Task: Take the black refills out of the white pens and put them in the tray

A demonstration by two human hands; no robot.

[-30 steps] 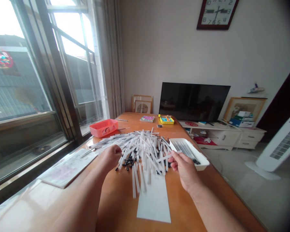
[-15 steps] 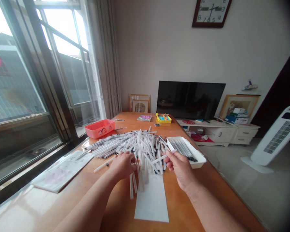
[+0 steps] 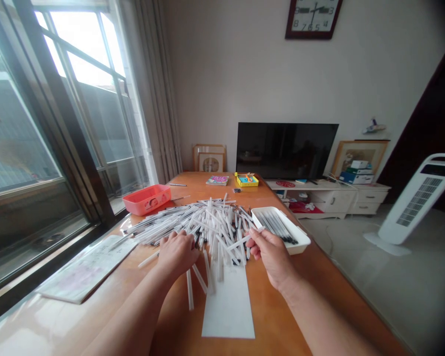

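Observation:
A big heap of white pen barrels (image 3: 203, 225) with black tips lies across the middle of the wooden table (image 3: 278, 316). My left hand (image 3: 178, 252) rests at the heap's near left edge, fingers curled down among the barrels; what they hold is hidden. My right hand (image 3: 269, 254) is closed on one white pen barrel (image 3: 241, 242) that points left and down toward the heap. Just right of that hand stands a white tray (image 3: 298, 242) with several assembled pens in it.
A white paper strip (image 3: 230, 306) lies in front of the heap. A pink tray (image 3: 147, 199) stands at the left, printed sheets (image 3: 85, 267) near the window. A yellow box (image 3: 246, 180) and a booklet (image 3: 217, 180) sit at the far end. A fan (image 3: 411, 205) stands on the floor.
My left hand has moved from the heap's left side toward me and the middle, dragging a few barrels nearer. My right hand has kept its barrel and barely moved.

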